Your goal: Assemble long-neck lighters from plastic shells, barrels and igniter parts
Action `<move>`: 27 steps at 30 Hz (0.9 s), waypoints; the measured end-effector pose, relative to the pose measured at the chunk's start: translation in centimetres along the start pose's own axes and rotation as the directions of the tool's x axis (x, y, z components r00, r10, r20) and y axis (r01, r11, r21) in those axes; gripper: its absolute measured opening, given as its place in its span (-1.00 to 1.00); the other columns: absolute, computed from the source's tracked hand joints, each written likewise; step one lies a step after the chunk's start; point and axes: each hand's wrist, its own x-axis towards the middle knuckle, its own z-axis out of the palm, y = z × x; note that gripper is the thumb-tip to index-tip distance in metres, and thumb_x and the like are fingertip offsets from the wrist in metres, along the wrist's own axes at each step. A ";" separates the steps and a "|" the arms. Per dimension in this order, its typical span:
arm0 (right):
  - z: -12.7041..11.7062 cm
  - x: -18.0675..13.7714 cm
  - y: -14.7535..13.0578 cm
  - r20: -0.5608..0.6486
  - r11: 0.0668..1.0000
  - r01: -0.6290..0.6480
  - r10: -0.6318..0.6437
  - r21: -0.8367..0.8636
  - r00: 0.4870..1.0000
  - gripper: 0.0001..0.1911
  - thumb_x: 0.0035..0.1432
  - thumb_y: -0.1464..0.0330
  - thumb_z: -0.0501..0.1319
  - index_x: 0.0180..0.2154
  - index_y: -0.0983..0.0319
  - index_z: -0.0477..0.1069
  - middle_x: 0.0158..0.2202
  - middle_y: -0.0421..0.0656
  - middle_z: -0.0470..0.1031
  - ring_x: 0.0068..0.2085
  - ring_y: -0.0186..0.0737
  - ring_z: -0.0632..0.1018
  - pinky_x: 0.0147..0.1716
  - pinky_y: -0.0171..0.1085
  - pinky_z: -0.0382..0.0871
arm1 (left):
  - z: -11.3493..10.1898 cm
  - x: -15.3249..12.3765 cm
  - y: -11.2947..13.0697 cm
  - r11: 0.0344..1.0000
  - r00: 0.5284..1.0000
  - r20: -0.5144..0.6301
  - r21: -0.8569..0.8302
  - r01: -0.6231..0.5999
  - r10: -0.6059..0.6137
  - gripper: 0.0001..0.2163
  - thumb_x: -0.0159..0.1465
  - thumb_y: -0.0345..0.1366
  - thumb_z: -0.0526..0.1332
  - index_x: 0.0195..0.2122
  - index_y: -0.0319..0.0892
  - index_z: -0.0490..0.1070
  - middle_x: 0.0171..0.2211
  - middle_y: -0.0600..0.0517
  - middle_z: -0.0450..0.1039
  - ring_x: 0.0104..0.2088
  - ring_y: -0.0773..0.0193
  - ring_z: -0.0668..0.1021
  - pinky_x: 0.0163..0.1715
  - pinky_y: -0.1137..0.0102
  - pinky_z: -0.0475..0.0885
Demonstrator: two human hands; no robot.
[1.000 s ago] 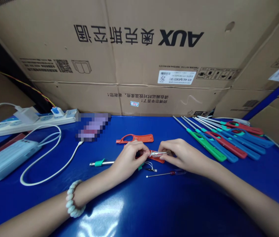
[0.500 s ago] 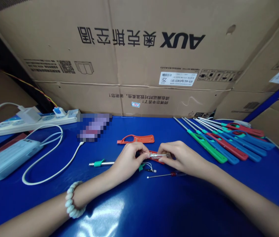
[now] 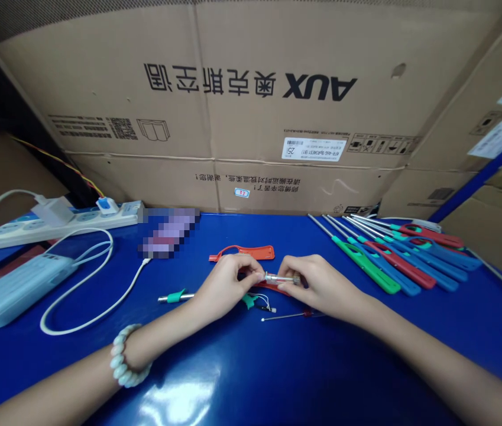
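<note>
Left hand (image 3: 232, 281) and right hand (image 3: 318, 279) have edged slightly toward the far orange casing (image 3: 258, 253), together holding a clear tube (image 3: 278, 279) by opposite ends.

From afar, I saw a bracelet (image 3: 118, 358) of round, pale green and whitish beads encircling the left wrist (image 3: 139, 349).

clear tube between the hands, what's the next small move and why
Probably settle the tube onto the near orange shell: the left hand and right hand pinch its ends, and the shell shows right by it, though contact is unclear.
</note>
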 end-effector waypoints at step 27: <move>-0.5 0.3 2.1 0.137 0.997 0.037 -0.027 -0.071 0.990 -0.96 0.09 0.45 0.21 -0.33 0.24 0.39 -0.37 -0.18 0.48 -0.34 -0.26 0.45 -0.38 -0.35 0.19 | -3.8 -3.7 -1.9 0.841 0.958 0.277 0.498 -0.212 0.078 -0.85 0.30 -0.46 0.06 -0.25 -0.19 0.41 -0.25 -0.01 0.43 -0.22 0.22 0.49 -0.21 0.37 0.39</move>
